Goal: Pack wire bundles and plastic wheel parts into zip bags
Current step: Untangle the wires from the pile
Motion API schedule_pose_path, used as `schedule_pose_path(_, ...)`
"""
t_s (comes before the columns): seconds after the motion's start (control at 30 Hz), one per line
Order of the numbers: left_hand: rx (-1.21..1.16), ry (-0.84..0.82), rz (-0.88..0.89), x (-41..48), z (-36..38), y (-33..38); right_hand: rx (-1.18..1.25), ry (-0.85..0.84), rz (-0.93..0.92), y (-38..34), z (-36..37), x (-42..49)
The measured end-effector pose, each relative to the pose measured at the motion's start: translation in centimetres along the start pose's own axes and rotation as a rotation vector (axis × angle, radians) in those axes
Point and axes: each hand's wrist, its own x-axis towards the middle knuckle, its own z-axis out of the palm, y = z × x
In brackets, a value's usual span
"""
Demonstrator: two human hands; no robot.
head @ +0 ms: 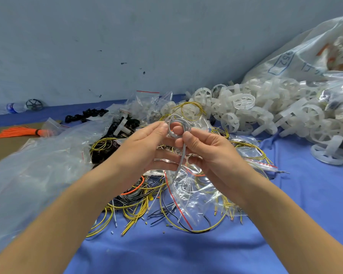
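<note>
Both hands meet above the table's middle, holding a grey-white wire bundle coiled into a small loop. My left hand pinches the loop's left side with thumb and fingers. My right hand pinches its right side, and the wire's tail hangs down between the palms. An empty zip bag with a red strip lies under the hands. Yellow, black and orange loose wires are strewn beneath. A heap of white plastic wheel parts fills the right.
A large clear plastic sack covers the left. Another big printed bag leans at the back right. An orange wire bundle, black parts, a water bottle and small zip bags lie farther back on the blue cloth.
</note>
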Motion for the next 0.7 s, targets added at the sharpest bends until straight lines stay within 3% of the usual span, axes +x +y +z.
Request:
schedule_pose_path(0.1, -0.145, -0.021, -0.046, -0.3, 0.4, -0.4, -0.049, 0.012, -0.003, 0.3, -0.1, 0.0)
schedule_pose_path(0.3, -0.169, -0.046, -0.066, -0.7, -0.1, -1.0, -0.074, 0.028, 0.039, 0.7, 0.2, 0.1)
schedule_pose_path(0.53, 0.241, -0.163, -0.072, -1.5, -1.4, -1.8, -0.136, -0.013, 0.091, 1.2, 0.3, 0.0)
schedule_pose_path(0.7, 0.366, -0.171, -0.033, -1.7, -2.1, -1.4, -0.136, 0.005, 0.172, 1.1, -0.1, 0.1)
